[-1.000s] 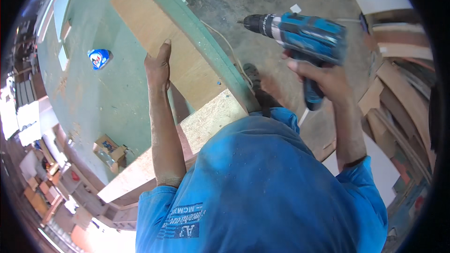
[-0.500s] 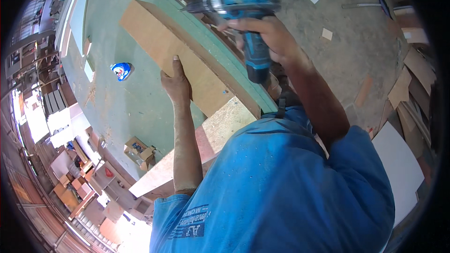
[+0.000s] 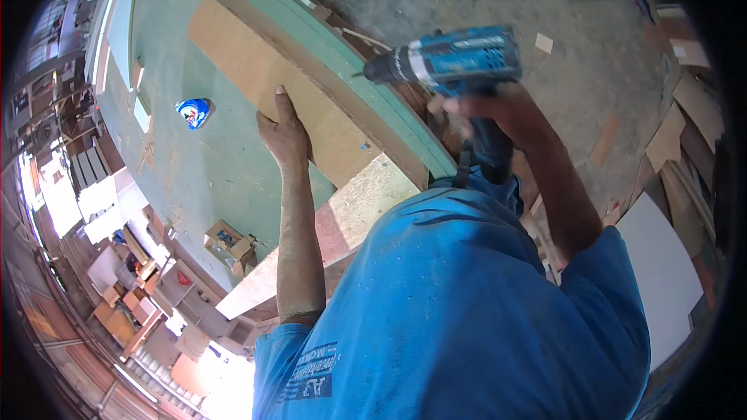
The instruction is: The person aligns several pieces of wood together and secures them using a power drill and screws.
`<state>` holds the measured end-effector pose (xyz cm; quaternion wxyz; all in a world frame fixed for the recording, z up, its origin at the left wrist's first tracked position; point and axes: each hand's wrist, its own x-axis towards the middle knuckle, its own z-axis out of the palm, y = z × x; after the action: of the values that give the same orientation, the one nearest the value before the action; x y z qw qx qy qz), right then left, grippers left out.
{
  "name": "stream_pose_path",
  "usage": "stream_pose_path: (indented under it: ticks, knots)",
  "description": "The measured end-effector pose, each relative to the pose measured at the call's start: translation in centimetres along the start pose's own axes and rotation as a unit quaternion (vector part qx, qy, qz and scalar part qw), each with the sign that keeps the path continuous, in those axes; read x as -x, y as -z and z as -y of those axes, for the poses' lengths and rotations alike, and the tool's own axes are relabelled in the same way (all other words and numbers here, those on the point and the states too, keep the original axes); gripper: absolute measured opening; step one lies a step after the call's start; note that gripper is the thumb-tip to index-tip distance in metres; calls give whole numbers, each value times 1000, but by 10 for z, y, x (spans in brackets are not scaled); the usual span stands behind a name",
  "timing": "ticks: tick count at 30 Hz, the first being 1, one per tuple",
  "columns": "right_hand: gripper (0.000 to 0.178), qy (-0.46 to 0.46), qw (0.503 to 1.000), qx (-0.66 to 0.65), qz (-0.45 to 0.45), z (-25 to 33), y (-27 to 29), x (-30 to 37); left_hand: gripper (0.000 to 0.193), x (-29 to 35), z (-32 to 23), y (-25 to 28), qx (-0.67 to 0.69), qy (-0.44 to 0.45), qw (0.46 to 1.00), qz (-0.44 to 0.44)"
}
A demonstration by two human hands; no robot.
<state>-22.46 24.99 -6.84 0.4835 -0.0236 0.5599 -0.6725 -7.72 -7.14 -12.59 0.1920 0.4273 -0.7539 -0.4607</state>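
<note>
the drill with a blue-and-black plastic body (image 3: 467, 50) has come back toward the torso along the edge of the green-topped table (image 3: 233, 140). its bit (image 3: 358, 75) now points toward the long side of the flat tan wooden board (image 3: 317, 111), apart from it. the right hand (image 3: 498, 113) wraps the handle; the left hand (image 3: 286, 138) stays holding the board on the table.

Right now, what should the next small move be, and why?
Probably bring the drill nearer the wooden board: the right hand holds it with the bit pointing toward the board but not touching, while the left hand has its thumb over the board.
</note>
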Motion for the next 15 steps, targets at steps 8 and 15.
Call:
stream_pose_path:
  ticks: [8, 15]
  knots:
    - [36, -61, 998, 21, 29, -24, 26, 57, 52, -1, -9, -2, 61, 23, 998, 23]
    - [37, -78, 996, 13, 40, -32, 25, 57, 52, 0, -11, -5, 21, -1, 1000, 7]
